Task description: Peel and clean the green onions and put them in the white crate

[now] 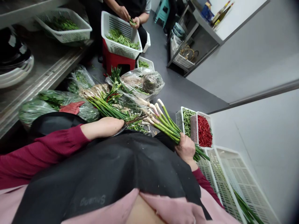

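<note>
My right hand (185, 147) is closed round a bunch of green garlic (164, 123). The white and pinkish bulbs with their roots point up and left, and the green leaves stick out behind the hand. My left hand (114, 126) grips a pair of scissors (136, 119), whose dark blades reach to the root end of the bunch. Whether the blades touch the roots I cannot tell. Its fingers are mostly hidden under the back of the hand. More green garlic (100, 101) lies in a pile just beyond my left hand, with trimmings (137, 126) below the blades.
Plastic bags of greens (37, 107) lie at left beside a metal shelf (58, 68). Ahead, another person's hands (134, 22) work over a white basket (126, 51) of green pods on a red stool (116, 62). At right stand baskets of red chillies (205, 130) and long leaves (245, 202).
</note>
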A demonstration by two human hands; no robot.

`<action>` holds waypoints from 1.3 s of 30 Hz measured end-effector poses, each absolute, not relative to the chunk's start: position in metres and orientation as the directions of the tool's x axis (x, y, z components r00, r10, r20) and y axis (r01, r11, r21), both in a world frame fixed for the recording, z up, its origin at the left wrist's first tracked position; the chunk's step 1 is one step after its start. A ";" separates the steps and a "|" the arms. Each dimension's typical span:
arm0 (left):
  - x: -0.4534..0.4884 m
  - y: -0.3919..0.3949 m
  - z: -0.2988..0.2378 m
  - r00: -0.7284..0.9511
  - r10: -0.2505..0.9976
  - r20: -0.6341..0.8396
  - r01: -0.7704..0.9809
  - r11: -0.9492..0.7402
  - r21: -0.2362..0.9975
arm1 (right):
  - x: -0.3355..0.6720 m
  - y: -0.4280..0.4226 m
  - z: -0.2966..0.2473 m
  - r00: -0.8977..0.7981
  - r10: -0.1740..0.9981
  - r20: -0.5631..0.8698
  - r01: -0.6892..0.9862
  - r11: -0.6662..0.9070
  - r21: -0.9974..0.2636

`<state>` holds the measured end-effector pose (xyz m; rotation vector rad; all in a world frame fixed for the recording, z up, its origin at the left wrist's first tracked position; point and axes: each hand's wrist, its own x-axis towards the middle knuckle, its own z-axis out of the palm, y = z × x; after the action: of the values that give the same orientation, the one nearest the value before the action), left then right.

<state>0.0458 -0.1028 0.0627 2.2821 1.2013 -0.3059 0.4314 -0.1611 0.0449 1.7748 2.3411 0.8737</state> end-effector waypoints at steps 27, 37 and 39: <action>0.053 -0.084 0.072 0.574 0.698 -0.428 0.818 -0.504 0.277 | 0.434 -0.166 0.034 -0.441 0.803 0.400 0.844 0.220 0.489; 0.063 -0.066 0.069 0.555 0.689 -0.466 0.831 -0.433 0.349 | 0.430 -0.172 0.029 -0.437 0.834 0.336 0.863 0.284 0.417; 0.063 -0.066 0.069 0.570 0.678 -0.464 0.820 -0.443 0.362 | 0.432 -0.173 0.027 -0.405 0.865 0.295 0.878 0.278 0.390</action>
<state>0.0632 -0.0661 0.0686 2.2492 1.1943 -0.3373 0.4320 -0.1732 0.0266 1.7266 2.5313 0.7985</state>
